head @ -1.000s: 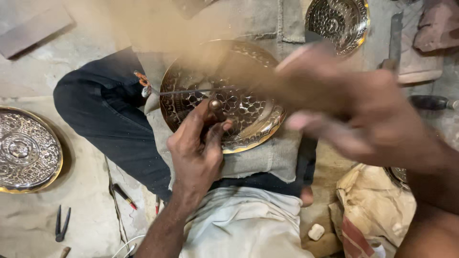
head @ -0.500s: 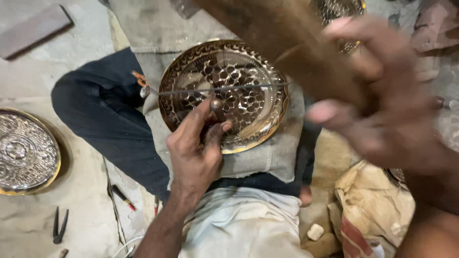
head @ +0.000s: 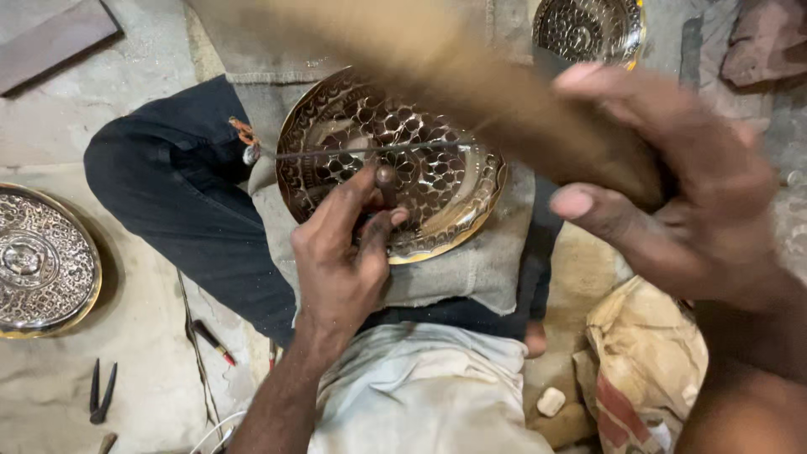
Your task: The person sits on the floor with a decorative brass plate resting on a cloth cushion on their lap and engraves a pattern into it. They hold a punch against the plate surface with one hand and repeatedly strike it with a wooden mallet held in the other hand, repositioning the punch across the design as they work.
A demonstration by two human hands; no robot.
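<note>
While the left hand (head: 340,252) pinches a small punch (head: 386,181) upright on the brass plate (head: 437,181) across the lap, most of its face already shows pattern; the right hand (head: 681,193) grips a blurred wooden mallet (head: 471,67) above.

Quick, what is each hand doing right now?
Left hand: closed on a small metal punch, tip on the patterned brass plate.
Right hand: closed around a blurred wooden mallet.

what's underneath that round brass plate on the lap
The brass plate rests on a grey cloth pad spread over dark trousers. What lies directly beneath the plate's centre is covered.
</note>
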